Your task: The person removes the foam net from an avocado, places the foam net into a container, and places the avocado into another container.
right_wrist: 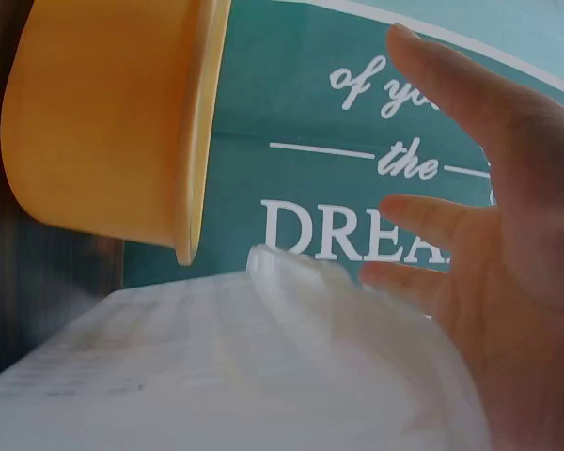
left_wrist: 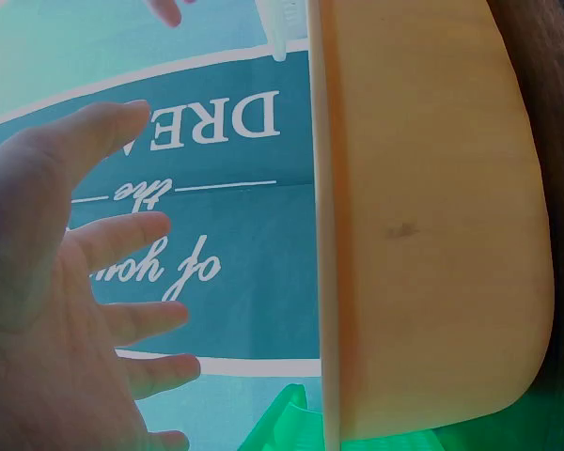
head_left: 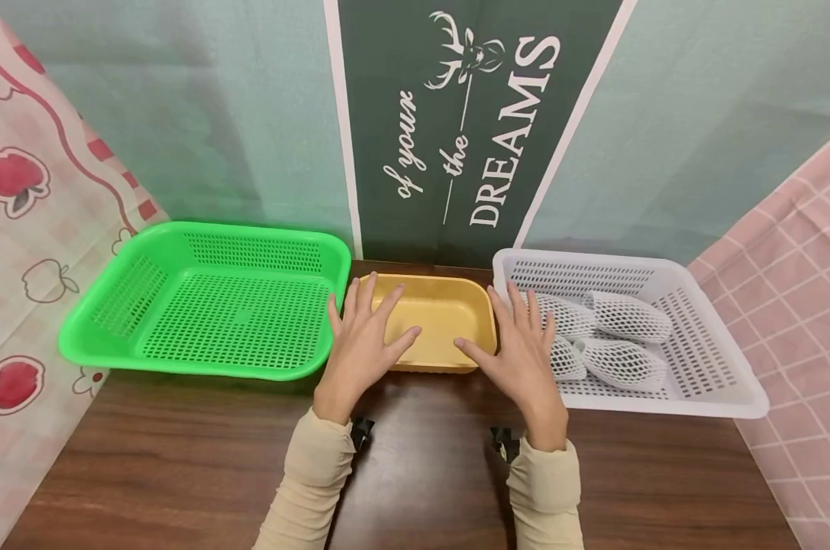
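Note:
A yellow rectangular tray [head_left: 442, 325] stands on the table between two baskets, and its visible inside holds nothing. My left hand [head_left: 365, 338] is spread over its left end, fingers apart. Over the right end is my right hand [head_left: 522, 350], its fingertips reaching across the near side of the white basket [head_left: 713, 405]. Both wrist views show a gap between the hand and the yellow tray's wall [left_wrist: 442, 225]. Neither hand holds anything. In the white basket lie several white foam net sleeves [head_left: 631, 317]; what they contain, if anything, cannot be told.
To the left stands a green perforated basket [head_left: 243, 367] with nothing in it. Behind everything hangs a green cloth [head_left: 415, 221] with white lettering. An apple-print cloth [head_left: 16, 305] borders the left side, a pink checked cloth [head_left: 792, 305] the right. The table [head_left: 421, 473] is dark wood.

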Demonstrator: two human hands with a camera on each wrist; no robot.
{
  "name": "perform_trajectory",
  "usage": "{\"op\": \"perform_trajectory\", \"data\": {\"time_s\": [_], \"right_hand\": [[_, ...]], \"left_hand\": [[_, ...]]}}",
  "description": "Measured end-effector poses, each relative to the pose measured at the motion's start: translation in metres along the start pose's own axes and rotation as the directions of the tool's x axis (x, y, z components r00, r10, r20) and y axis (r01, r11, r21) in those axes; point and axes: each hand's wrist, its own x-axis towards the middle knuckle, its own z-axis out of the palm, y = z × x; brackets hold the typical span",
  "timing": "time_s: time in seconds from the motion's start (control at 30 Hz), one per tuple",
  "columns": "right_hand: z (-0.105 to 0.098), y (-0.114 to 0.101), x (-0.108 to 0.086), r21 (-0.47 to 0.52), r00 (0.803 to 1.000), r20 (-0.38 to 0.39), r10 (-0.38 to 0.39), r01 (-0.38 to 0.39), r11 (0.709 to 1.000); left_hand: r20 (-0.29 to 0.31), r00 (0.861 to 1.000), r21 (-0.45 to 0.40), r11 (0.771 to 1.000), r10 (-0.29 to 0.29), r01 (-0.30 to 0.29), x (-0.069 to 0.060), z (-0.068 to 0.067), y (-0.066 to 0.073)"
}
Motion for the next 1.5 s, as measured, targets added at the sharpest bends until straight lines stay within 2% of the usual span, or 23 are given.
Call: {"op": "perform_trajectory", "data": {"time_s": [0.3, 0.63, 0.97, 1.23, 1.5], "right_hand": [[-0.01, 0.014, -0.001, 0.037, 0.997, 0.023, 0.071, -0.072, 0.997], [-0.02, 0.029, -0.002, 0.034, 0.995, 0.018, 0.103, -0.103, 0.994], [-0.027, 0.039, -0.006, 0.037, 0.991, 0.037, 0.125, -0.126, 0.991], [-0.037, 0.056, -0.013, 0.029, 0.987, 0.029, 0.157, -0.158, 0.987], [-0.041, 0.075, -0.018, 0.062, 0.98, 0.041, 0.193, -0.195, 0.979]], "left_hand": [[0.012, 1.0, -0.013, 1.0, -0.021, 0.021, 0.0, -0.002, -0.003], [0.036, 0.999, -0.042, 0.998, -0.039, 0.04, 0.0, -0.007, -0.007], [0.059, 0.996, -0.024, 0.997, -0.066, 0.067, 0.0, -0.01, -0.01], [0.088, 0.992, -0.059, 0.994, -0.089, 0.094, 0.0, -0.018, -0.02], [0.149, 0.985, -0.134, 0.985, -0.092, 0.112, -0.003, -0.028, -0.034]]}}
